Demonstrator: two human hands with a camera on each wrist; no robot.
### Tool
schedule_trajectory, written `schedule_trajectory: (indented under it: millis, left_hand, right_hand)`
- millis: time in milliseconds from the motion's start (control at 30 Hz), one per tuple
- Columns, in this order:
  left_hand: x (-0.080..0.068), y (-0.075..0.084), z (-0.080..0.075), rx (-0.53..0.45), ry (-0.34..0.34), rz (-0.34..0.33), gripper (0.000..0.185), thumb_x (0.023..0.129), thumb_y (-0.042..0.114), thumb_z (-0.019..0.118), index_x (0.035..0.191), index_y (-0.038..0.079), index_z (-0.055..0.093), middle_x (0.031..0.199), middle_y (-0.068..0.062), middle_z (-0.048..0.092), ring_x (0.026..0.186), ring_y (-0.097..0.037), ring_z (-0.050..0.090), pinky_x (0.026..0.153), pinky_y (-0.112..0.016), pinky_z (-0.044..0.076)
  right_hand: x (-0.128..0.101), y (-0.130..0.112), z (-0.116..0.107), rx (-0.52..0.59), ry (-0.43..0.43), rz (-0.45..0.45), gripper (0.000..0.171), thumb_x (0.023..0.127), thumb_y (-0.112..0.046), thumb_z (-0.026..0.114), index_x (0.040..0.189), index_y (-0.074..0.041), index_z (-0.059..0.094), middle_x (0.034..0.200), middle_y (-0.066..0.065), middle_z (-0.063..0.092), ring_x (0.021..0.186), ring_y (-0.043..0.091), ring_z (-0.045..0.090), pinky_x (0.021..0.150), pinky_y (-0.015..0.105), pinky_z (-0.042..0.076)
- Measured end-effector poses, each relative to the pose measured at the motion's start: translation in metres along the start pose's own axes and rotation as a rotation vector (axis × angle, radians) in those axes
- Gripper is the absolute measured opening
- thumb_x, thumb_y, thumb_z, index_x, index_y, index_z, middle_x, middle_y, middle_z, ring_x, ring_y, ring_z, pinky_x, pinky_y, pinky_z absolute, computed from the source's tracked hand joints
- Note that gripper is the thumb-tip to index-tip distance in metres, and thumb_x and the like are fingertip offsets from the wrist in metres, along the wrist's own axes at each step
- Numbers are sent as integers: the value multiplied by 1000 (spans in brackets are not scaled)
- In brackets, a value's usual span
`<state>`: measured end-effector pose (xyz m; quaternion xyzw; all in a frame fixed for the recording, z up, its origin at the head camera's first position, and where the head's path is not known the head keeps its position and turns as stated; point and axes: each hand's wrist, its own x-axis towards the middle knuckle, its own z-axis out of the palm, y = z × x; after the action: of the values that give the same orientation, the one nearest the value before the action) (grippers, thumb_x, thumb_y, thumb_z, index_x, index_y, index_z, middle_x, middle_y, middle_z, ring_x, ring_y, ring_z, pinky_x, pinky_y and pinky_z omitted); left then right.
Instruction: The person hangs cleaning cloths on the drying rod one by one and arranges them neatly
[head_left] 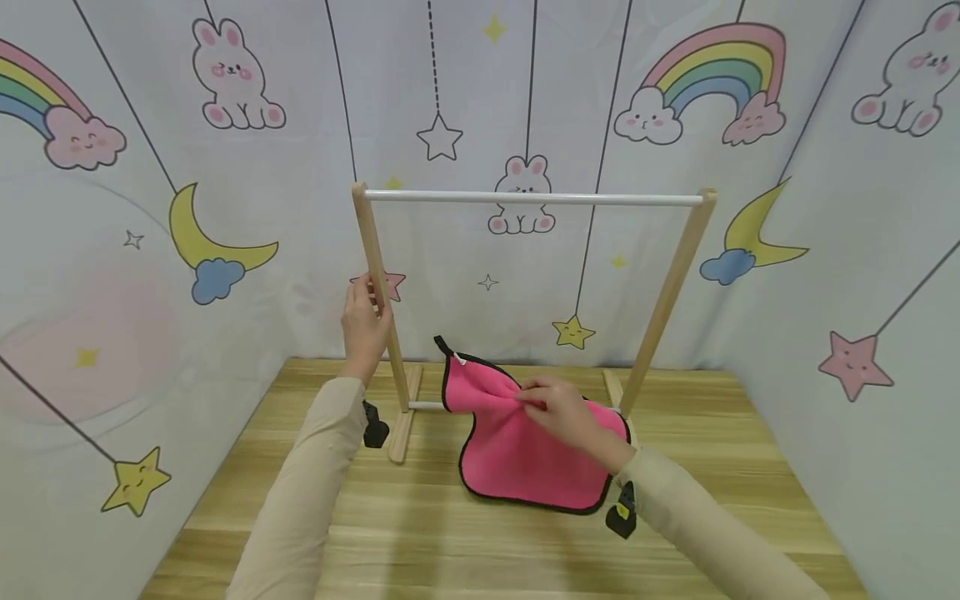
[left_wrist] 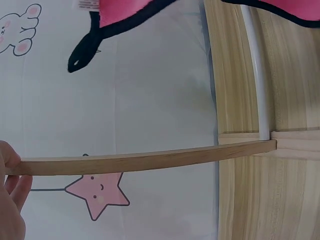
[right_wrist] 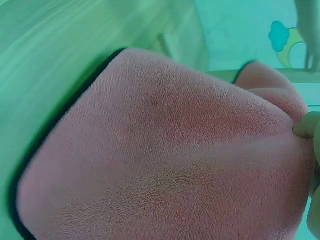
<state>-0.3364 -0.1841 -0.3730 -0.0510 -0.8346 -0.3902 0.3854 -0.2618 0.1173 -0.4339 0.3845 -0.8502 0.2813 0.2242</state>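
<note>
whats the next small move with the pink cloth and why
Probably lift the cloth toward the top bar. The right hand already pinches its upper edge while most of it lies on the table, and the left hand grips the rack's left post, steadying it.

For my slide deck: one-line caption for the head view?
Left hand grips rack post; right hand pinches pink cloth.

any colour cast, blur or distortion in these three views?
Head view: even light, natural colour, wide-angle bend at the edges. Left wrist view: sharp, the rack post bows into a curve. Right wrist view: strong green cast, the pink cloth fills the frame, softly focused.
</note>
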Motion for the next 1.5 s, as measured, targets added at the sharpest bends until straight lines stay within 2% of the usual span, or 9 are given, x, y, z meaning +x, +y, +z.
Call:
schedule_trajectory:
  millis: [133,267,367,600,933,1167,1500]
  left_hand:
    - [0,0,0,2,-2,-9,39,83,-4,57,120,-3,45,101,-20,50,86,-30,57,71,-39,55]
    - [0,1,0,8,-3,-19,38,84,-3,57,120,-3,45,101,-20,51,87,-30,57,72,-38,55]
    - [0,1,-1,12,-8,-23,38,84,-3,57,120,-3,45,102,-20,51,88,-30,57,73,-37,55]
    - [0,3,0,13,-5,-24,39,83,-5,58,120,-3,45,103,-20,50,89,-31,57,73,-38,55]
    - [1,2,0,22,-15,-43,41,83,-4,58,121,-3,44,103,-20,50,90,-30,57,75,-37,54]
    - [0,3,0,21,9,-11,40,82,-6,57,120,-4,45,101,-22,51,88,-32,57,73,-38,54]
    - [-1,3,0,22,14,4,38,83,-4,58,119,-5,45,101,-22,51,87,-32,57,72,-39,54]
  right_hand:
    - [14,-5,-13,20,15,-15,18,73,5,69,88,-3,73,86,6,63,76,16,57,60,22,51]
    - [27,-11,-28,46,-30,15,19,75,5,67,93,-1,72,88,8,61,79,17,58,63,21,52]
    - [37,-15,-39,38,-46,17,19,76,5,67,94,-1,72,88,9,62,78,18,57,63,22,53]
    - [59,-24,-64,-21,-27,-41,19,75,3,69,93,-3,72,85,8,62,78,19,54,62,24,51]
    - [86,-34,-91,-76,73,-130,19,74,4,69,92,-2,72,85,11,64,79,23,57,64,29,52]
    - [98,-39,-109,-94,114,-141,21,74,5,68,94,0,71,88,12,63,85,26,56,72,33,51]
    - [121,-46,-131,-118,203,-218,19,75,6,67,93,1,71,88,14,63,82,25,55,67,30,49]
